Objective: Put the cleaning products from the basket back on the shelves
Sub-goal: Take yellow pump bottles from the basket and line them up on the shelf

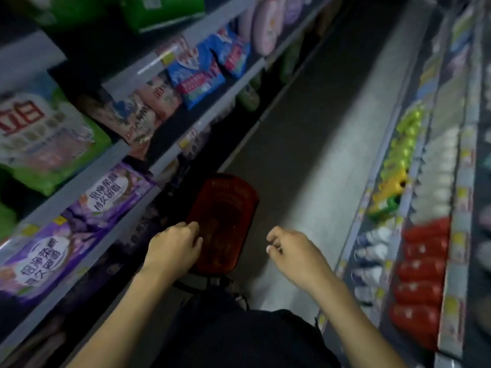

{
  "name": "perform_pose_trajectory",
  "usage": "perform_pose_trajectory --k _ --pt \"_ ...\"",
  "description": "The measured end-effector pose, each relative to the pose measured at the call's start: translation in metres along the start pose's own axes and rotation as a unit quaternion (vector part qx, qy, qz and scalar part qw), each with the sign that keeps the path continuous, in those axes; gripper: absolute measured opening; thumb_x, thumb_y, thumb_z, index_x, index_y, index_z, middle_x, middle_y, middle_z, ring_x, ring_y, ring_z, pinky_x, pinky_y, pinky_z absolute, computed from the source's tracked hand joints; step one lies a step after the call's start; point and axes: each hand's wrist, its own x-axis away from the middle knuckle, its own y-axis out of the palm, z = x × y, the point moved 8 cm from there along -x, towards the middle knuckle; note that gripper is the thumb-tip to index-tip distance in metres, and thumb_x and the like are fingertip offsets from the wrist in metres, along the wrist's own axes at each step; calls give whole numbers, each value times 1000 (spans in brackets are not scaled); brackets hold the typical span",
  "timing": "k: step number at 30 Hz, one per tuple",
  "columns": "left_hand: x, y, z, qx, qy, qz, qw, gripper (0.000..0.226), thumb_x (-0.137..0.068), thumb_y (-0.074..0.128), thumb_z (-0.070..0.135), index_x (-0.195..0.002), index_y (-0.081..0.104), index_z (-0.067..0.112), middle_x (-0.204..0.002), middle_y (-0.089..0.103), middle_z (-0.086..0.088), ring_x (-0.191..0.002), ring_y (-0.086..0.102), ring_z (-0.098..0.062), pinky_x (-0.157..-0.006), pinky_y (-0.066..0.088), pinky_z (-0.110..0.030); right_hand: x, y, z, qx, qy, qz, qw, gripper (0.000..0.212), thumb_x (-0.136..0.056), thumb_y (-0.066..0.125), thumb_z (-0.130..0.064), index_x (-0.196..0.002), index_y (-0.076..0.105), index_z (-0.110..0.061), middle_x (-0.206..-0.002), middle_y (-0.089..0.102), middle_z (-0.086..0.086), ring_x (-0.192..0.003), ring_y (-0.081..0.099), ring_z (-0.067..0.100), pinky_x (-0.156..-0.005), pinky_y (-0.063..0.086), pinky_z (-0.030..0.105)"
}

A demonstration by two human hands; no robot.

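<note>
A red plastic basket (pixel 225 208) stands on the aisle floor beside the left shelves; its inside is dark and I make out no product in it. My left hand (pixel 174 247) hovers over the basket's near left rim, fingers loosely curled, holding nothing. To the right of the basket, above the floor, my right hand (pixel 292 251) has its fingers curled and apart, with nothing in them. The left shelves (pixel 87 179) carry purple detergent bags (pixel 106 197), a green and white bag (pixel 45 136) and blue bags (pixel 199 75).
The right-hand shelves (pixel 377 197) hold red bottles (pixel 419 272), yellow and green bottles (pixel 396 179) and white bottles (pixel 438 181). A grey floor strip (pixel 305 155) runs ahead between the two shelf rows. My dark clothing fills the bottom of the view.
</note>
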Motion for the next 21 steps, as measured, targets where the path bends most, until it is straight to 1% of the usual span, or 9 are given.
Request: perform_pose_trajectory --k 4,7,9,12,15,17,19,21 --pt "-55 -20 -31 32 -53 3 998 29 -99 46 41 -118 56 21 -110 60 -2 -97 63 -26 -76 53 -37 -75 -21 -29 47 -65 -29 996 23 -99 51 -33 -120 58 -26 -113 61 -6 -99 63 15 -83 54 35" --pt "-72 -24 -52 58 -110 9 992 29 -99 45 40 -117 56 20 -112 61 -6 -99 63 -29 -74 51 -37 -124 -22 -51 83 -109 -70 988 24 -99 52 -35 -121 58 -27 -113 58 -8 -98 63 15 -83 56 36" --pt "-76 -16 -64 71 -160 -1 985 30 -99 44 40 -119 56 20 -115 62 -7 -101 63 -30 -75 52 -37 -154 -17 -67 117 -144 -108 977 25 -100 52 -35 -122 58 -27 -115 58 -8 -101 63 15 -84 55 38" --pt "-73 6 -77 104 -242 -25 964 33 -99 44 39 -124 55 20 -121 62 -9 -105 64 -32 -78 52 -38 -196 -3 -92 174 -209 -166 948 26 -100 52 -34 -124 58 -25 -118 58 -6 -102 64 17 -82 55 36" --pt "-62 37 -83 163 -345 -41 923 35 -100 42 39 -127 54 20 -123 61 -9 -107 62 -31 -79 49 -37 -235 19 -110 222 -284 -245 900 27 -100 51 -32 -125 57 -23 -119 57 -3 -103 63 18 -83 56 39" --pt "-54 57 -78 215 -412 -47 884 35 -99 42 39 -126 54 20 -121 60 -9 -106 61 -31 -80 52 -38 -261 31 -115 256 -317 -296 864 29 -101 50 -32 -128 56 -23 -120 56 -2 -104 61 17 -85 56 39" --pt "-45 78 -64 295 -470 -44 831 36 -98 44 39 -127 54 20 -122 58 -8 -106 61 -31 -82 54 -42 -283 44 -118 290 -347 -348 821 30 -102 49 -31 -130 54 -23 -122 56 -2 -104 59 15 -86 53 33" --pt "-45 101 -47 362 -512 -39 778 37 -98 47 39 -131 52 21 -123 56 -8 -108 60 -32 -83 54 -42 -304 56 -116 336 -373 -388 773 33 -102 49 -28 -134 53 -21 -127 58 1 -109 58 16 -86 49 29"
